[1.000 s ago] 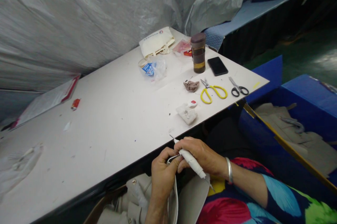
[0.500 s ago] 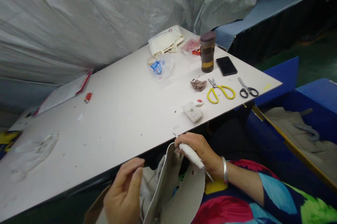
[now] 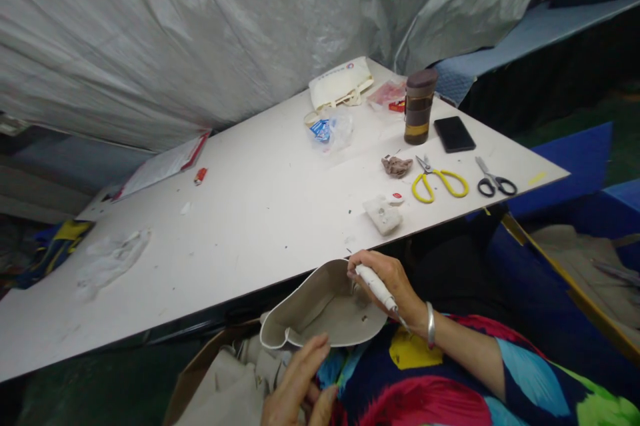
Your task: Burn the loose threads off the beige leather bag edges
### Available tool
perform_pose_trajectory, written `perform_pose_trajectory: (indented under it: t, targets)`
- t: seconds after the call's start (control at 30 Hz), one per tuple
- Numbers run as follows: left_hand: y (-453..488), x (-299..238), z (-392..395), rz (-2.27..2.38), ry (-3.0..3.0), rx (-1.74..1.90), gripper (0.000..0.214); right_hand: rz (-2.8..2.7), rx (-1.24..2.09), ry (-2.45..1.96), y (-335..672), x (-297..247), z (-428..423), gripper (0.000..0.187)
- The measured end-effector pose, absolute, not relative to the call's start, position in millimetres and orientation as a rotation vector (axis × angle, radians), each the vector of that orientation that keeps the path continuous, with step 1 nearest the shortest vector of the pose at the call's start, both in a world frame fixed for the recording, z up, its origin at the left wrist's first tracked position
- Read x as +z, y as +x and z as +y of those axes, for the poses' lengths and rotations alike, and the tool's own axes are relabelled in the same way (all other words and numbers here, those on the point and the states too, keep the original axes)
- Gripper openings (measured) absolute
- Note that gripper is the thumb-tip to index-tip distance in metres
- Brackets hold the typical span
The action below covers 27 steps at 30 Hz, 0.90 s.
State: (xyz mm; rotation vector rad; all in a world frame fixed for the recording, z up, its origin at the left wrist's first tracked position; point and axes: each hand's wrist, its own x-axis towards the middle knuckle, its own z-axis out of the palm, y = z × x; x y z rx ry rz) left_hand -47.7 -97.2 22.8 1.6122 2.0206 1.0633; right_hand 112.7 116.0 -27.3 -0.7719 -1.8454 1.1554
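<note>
My right hand [image 3: 387,279] is closed around a thin tool with a white-wrapped handle [image 3: 376,287], a slim metal point sticking out toward my wrist. Those same fingers pinch the rim of a beige bag [image 3: 325,299], whose mouth gapes upward over my lap. A small slot or fitting shows on its inner wall. Below the bag's near rim, my left hand [image 3: 300,389] is open, fingers apart, with nothing visible in it. Whether its fingertips touch the bag I cannot tell.
On the white table [image 3: 250,213] lie yellow-handled scissors [image 3: 439,183], black-handled scissors [image 3: 494,181], a phone [image 3: 454,134], a bottle [image 3: 419,109] and a white wad [image 3: 383,214]. A box of beige pieces [image 3: 220,379] stands below left. A blue bin [image 3: 520,273] is at right.
The bag has tipped and swung so its mouth faces up. My left hand has moved right and down, opening its fingers. My right hand keeps its hold on bag and tool.
</note>
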Motion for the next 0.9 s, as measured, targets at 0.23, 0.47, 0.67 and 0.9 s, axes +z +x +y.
perform_pose_trajectory:
  t: [0.23, 0.47, 0.67, 0.9]
  targets:
    - [-51, 16, -71, 2.214, 1.826, 0.928, 0.015, -1.842, 1.164, -0.779, 122, -33, 118, 0.008]
    - [-28, 21, -50, 2.159, 1.775, 1.032, 0.02, -1.851, 1.192, -0.802, 131, -40, 122, 0.017]
    - [-22, 19, -51, 2.191, 1.737, 1.04, 0.021, -1.94, 1.124, -0.752, 132, -47, 124, 0.012]
    - [-27, 16, -57, 2.223, 1.726, 1.055, 0.017, -1.894, 1.142, -0.82, 131, -33, 119, 0.017]
